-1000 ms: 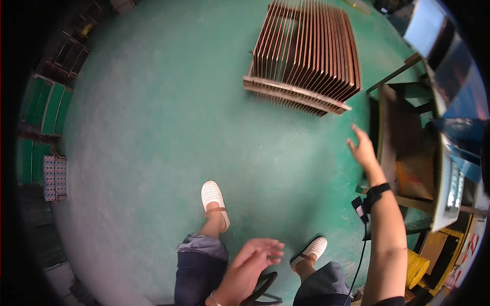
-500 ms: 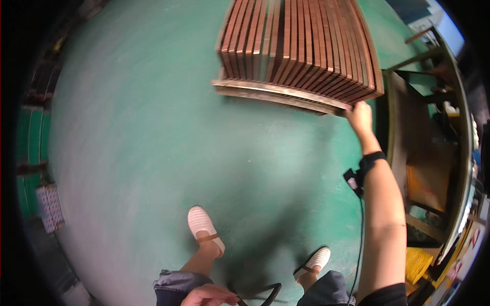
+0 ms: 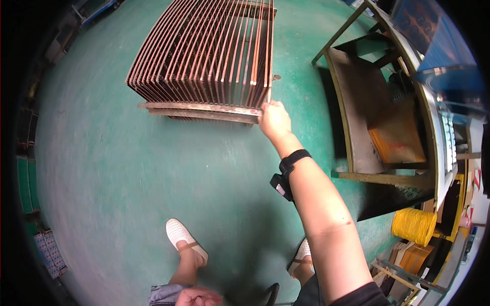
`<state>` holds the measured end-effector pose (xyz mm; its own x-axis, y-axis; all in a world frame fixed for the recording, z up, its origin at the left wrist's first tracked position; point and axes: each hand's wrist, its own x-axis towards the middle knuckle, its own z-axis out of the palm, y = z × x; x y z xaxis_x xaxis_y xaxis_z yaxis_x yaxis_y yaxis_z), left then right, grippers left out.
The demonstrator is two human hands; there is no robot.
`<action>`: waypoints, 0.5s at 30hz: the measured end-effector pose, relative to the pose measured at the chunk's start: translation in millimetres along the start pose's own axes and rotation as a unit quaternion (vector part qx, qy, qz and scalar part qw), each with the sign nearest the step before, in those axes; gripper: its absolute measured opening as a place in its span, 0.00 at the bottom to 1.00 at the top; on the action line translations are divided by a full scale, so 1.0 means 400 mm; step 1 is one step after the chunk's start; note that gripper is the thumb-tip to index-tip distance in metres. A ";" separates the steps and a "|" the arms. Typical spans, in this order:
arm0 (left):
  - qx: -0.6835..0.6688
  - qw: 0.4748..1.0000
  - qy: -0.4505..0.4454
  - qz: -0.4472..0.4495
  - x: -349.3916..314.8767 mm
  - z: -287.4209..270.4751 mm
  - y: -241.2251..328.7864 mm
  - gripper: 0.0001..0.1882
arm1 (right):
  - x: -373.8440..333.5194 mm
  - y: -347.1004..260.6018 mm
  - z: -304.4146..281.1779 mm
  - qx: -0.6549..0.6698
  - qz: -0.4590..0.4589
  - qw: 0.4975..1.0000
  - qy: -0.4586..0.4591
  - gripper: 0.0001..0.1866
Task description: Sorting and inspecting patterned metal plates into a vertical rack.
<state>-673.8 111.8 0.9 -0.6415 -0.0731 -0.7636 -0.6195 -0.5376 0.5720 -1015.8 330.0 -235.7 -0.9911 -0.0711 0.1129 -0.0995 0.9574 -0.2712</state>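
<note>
A slatted rack (image 3: 204, 56) with several thin reddish-brown uprights stands on the floor at the top middle. Along its near side runs a worn metal rail (image 3: 199, 108). My right hand (image 3: 275, 121) is closed around the right end of that rail, the arm stretched forward. A black strap with a small box (image 3: 282, 184) sits on my right wrist. At the lower edge, beside my rolled trouser leg, my left hand (image 3: 198, 296) hangs partly cut off, its fingers loosely apart and nothing seen in them.
To the right stands a metal-framed table (image 3: 352, 112) with a lower shelf holding an orange-brown sheet stack (image 3: 400, 135). A yellow spool (image 3: 414, 225) lies beyond its near end. A patterned box (image 3: 49, 254) is at the far left. My white shoes (image 3: 186, 239) are on the green floor.
The rack and my right hand on its rail now appear farther left in view, and the rack is turned. More of the table shows. My left hand is lower, nearer the edge.
</note>
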 end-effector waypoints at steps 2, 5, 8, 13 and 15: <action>-0.001 1.000 -0.014 0.001 -0.006 -0.001 -0.031 0.09 | -0.041 -0.015 0.008 0.008 0.001 1.000 -0.005 0.06; 0.005 0.999 -0.041 0.001 -0.004 0.003 -0.064 0.09 | -0.085 -0.020 0.026 0.005 -0.002 1.000 -0.011 0.07; 0.013 0.998 -0.052 0.011 -0.006 -0.013 -0.081 0.10 | -0.151 -0.071 0.016 0.022 -0.002 0.999 -0.031 0.08; 0.029 0.995 -0.086 0.031 0.053 -0.024 -0.112 0.10 | -0.230 -0.096 0.059 0.008 0.042 0.997 -0.058 0.08; 0.038 0.994 -0.087 0.052 0.059 -0.037 -0.124 0.10 | -0.258 -0.124 0.047 -0.001 0.023 0.997 -0.080 0.09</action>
<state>-651.6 124.5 -50.0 -0.7684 0.0242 -0.6395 -0.5733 -0.4700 0.6711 -910.2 284.5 -251.7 -0.9960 -0.0706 -0.0540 -0.0535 0.9611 -0.2711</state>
